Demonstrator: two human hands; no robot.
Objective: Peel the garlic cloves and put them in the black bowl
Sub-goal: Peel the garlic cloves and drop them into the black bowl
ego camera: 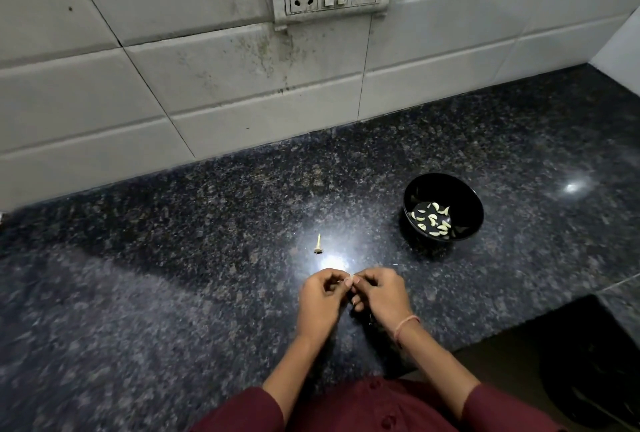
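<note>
**Q:** You're watching the head cam feed on this one, right? How's the garlic job going, nearly done?

**A:** Yeah, I'm running it remotely, and I'm guessing it's getting close to the end. The black bowl (464,196) is sitting on the counter (173,293), off to the right of the hands and well apart from them. It's holding a decent scatter of peeled cloves (433,220) across its bottom. Over to the left a bare garlic stem (318,244) is lying on the stone with nothing attached. I'm not seeing any other loose cloves or a bulb waiting anywhere.

**Q:** So what are the hands doing?

**A:** The left hand (320,296) and right hand (379,296) are meeting fingertip to fingertip over the counter. Both sets of fingers are curling in and pinching something tiny between them. I'm taking it for a clove being peeled, but the fingertips are hiding nearly all of it, so I'm not swearing to how much skin is on it. If I'm reading it right, what's remaining is finishing this peel and dropping it in the bowl. Maybe it's the last one, though anything tucked in a palm is hidden from me.
</note>
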